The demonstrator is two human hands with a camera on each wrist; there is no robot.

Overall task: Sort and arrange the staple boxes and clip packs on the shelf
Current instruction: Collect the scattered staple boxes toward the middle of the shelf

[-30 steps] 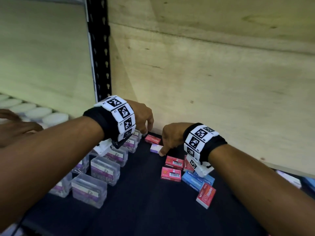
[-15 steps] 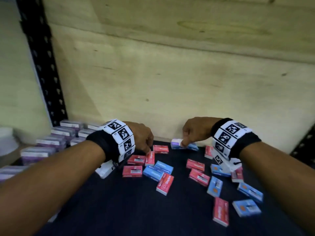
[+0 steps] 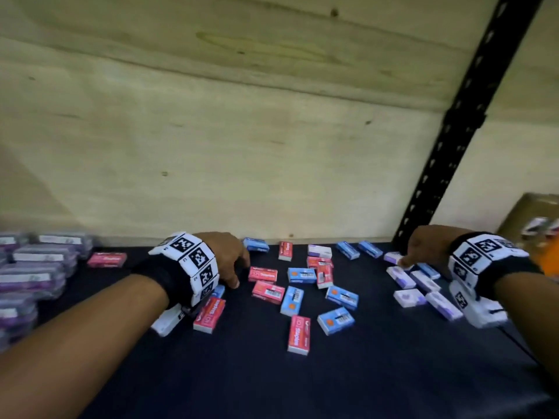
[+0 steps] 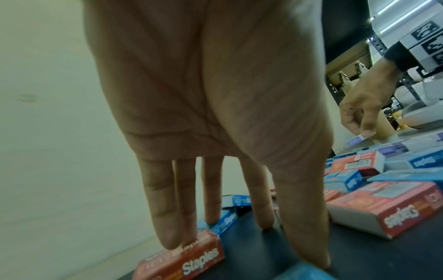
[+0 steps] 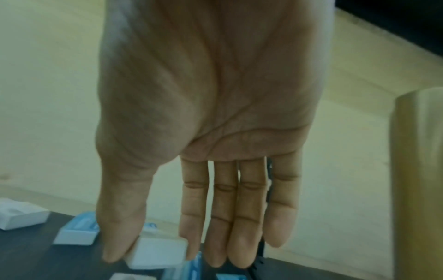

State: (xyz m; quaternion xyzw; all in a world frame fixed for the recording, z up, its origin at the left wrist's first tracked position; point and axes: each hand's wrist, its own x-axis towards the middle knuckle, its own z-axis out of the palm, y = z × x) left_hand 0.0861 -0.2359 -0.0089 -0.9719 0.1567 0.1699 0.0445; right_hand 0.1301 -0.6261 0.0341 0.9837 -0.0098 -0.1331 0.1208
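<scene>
on the dark shelf (image 3: 332,382) about eight red staple boxes (image 3: 262,274) and about nine blue staple boxes (image 3: 301,275) are lying scattered in the middle, with around seven white-and-purple boxes (image 3: 409,298) clustering at the right and clear clip packs (image 3: 31,278) with purple labels standing in rows at the far left, too blurred to count. the left hand (image 3: 227,257) is reaching palm-down over the near-left boxes; in the left wrist view its fingers (image 4: 165,214) are hanging straight and slightly apart, the outer fingertips resting on a red box (image 4: 182,263) and another on a blue box (image 4: 224,220), gripping nothing. the right hand (image 3: 428,247) is reaching down by the black shelf upright (image 3: 462,122) at the back right, thumb and index finger pinching a small white box (image 5: 157,253) while the other fingers are staying straight and together. "staples" is reading clearly in white on the red and blue boxes, and barcodes are showing on several; the print on the white boxes and clip packs is too blurred to read. both wrists are wearing black bands with black-and-white square markers (image 3: 196,261). a plywood panel (image 3: 242,131) is standing behind the shelf.
</scene>
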